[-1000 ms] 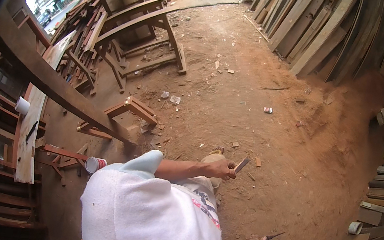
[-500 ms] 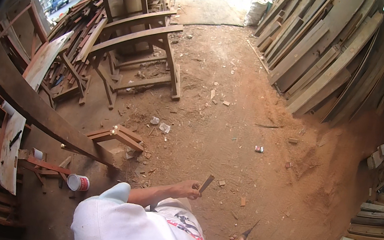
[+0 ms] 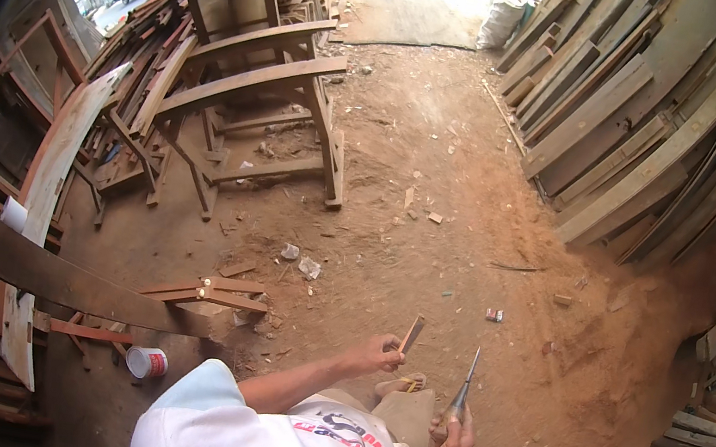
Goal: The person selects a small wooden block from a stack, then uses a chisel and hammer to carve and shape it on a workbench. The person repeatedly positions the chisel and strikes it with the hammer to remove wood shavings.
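My left hand (image 3: 379, 356) is closed on a short flat strip (image 3: 412, 334), brown along one edge and dark on its face; whether it is wood or a blade I cannot tell. It points up and away from my fingers. Lower and to the right, my right hand (image 3: 452, 442) grips a pointed tool (image 3: 464, 390) with a dark tapered body and a long thin tip aimed away from me. The rest of that tool is hidden in my palm. The two held things are apart. Below my hands, a sandalled foot (image 3: 401, 385) shows on the dusty ground.
Boards (image 3: 635, 127) lean along the right, with stacked timber (image 3: 712, 439) nearer. A wooden frame (image 3: 255, 104) stands at the far left. A long dark plank (image 3: 70, 267) crosses the near left, close to a white can (image 3: 147, 363). Sawdust and scraps litter the ground (image 3: 390, 257).
Both hands have moved up and rightward in view, the right hand lifting its tool so the tip points more upright. My view has shifted, and the sandalled foot now shows.
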Motion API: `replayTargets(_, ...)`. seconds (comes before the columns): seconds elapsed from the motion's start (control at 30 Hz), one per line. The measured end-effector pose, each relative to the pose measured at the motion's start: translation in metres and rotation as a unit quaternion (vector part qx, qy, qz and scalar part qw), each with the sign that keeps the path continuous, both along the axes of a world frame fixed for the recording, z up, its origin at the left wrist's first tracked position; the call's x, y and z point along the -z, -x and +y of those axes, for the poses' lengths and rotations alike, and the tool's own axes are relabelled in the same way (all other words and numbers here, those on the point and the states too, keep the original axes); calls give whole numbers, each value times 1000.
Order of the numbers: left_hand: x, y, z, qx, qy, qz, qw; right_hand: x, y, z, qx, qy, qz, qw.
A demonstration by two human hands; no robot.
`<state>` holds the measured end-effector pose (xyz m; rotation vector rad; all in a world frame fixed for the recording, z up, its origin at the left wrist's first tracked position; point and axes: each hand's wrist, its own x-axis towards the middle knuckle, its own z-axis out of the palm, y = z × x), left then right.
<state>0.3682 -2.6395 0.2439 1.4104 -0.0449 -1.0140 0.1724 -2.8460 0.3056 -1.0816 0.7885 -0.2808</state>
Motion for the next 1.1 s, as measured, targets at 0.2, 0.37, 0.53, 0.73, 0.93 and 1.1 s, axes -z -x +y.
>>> replayTargets(0.2,42,-66,-39,-53,2,18,998,18,-124,-83,-84,30,31,996)
replayTargets(0.37,32,-160,-37,-166,-80,-13,983,-1,-270,-162,-193,84,24,977)
replayTargets(0.53,2,-238,-50,-371,-63,7,926,-33,-423,-206,-242,121,-87,959)
replayTargets(0.73,29,-325,-61,-430,-76,45,899,-38,-588,-216,-281,69,-158,944)
replayTargets(0.93,52,-491,-101,-417,-3,81,906,7,-716,-244,-255,19,-115,960)
replayTargets(1.1,53,-703,-166,-328,-5,27,944,3,-820,-298,-178,31,-61,982)
